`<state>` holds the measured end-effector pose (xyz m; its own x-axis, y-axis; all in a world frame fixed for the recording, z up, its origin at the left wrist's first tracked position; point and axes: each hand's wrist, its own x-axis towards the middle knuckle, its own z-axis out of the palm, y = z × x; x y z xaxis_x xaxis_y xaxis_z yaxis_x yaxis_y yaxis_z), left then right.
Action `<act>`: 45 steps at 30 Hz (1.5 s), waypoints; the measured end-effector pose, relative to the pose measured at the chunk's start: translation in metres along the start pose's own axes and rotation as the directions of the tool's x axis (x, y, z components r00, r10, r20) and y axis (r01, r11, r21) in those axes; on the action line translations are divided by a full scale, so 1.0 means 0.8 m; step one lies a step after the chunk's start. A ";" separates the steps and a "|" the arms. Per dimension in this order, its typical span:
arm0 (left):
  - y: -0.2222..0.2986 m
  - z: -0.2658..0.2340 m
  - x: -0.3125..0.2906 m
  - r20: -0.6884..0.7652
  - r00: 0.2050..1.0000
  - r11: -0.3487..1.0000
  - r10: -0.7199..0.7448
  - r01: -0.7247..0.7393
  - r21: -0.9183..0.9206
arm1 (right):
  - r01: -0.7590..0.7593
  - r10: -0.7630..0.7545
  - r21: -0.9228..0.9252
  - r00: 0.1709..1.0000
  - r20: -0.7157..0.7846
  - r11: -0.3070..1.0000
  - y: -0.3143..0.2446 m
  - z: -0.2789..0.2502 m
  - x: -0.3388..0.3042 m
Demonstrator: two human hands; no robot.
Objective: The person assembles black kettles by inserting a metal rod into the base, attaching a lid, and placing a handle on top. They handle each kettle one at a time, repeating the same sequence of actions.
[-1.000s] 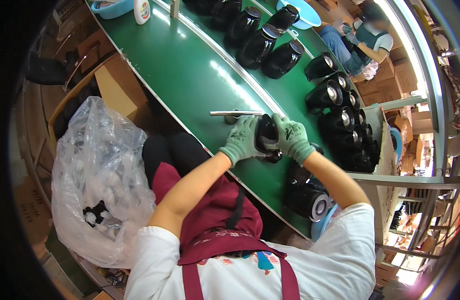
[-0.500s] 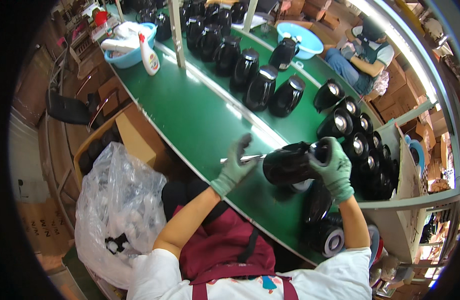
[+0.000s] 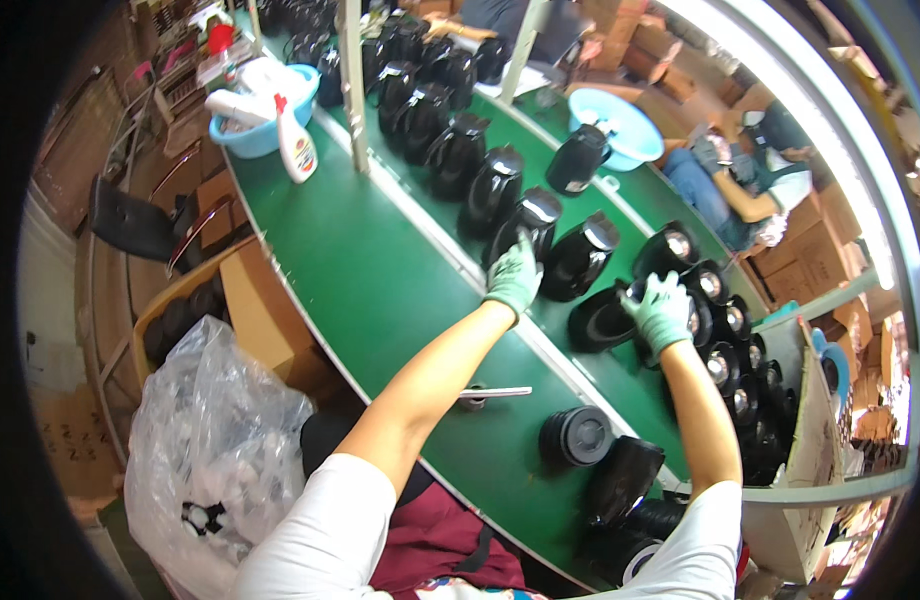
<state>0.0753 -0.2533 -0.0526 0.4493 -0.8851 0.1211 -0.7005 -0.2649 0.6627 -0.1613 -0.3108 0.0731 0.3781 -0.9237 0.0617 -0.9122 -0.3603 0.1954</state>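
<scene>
My gloved left hand (image 3: 517, 277) reaches across the bench, its fingers apart against the lower side of an upright glossy black jug (image 3: 533, 220). Farther right, my gloved right hand (image 3: 661, 308) grips the near end of another black jug (image 3: 600, 318), which is tilted over on the green bench; the fingers partly hide that end. Another upright black jug (image 3: 582, 255) stands between the two hands. Nearer to me, a slim silver bar (image 3: 496, 392) lies over a small dark round part.
Black jugs with shiny round ends (image 3: 718, 365) crowd the right side. Black ribbed round parts (image 3: 577, 436) and a lying jug (image 3: 623, 480) are near me. A spray bottle (image 3: 297, 145) and blue basin (image 3: 250, 138) stand left. A co-worker (image 3: 750, 180) sits beyond the bench.
My right hand has carried its jug away from me and lowered it onto the bench. My left hand has left the silver bar and reached forward to a standing jug.
</scene>
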 end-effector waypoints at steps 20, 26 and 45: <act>-0.006 0.020 -0.006 -0.078 0.994 0.989 0.081 -0.070 0.130 | 0.711 -0.729 0.203 0.684 0.018 0.673 -0.163 -0.027 0.207; -0.006 0.028 -0.006 -0.057 0.995 0.988 0.077 -0.069 0.140 | 0.529 -0.522 -0.059 0.847 0.102 0.847 -0.173 -0.028 0.215; -0.005 0.006 -0.005 0.021 1.000 0.994 0.022 -0.024 0.103 | 0.310 -0.315 0.060 0.938 0.145 0.949 -0.213 -0.035 0.200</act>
<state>0.0737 -0.2504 -0.0590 0.4219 -0.8986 0.1202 -0.7648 -0.2815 0.5795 0.0593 -0.3932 0.0774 0.6192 -0.7716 -0.1454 -0.7580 -0.6357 0.1460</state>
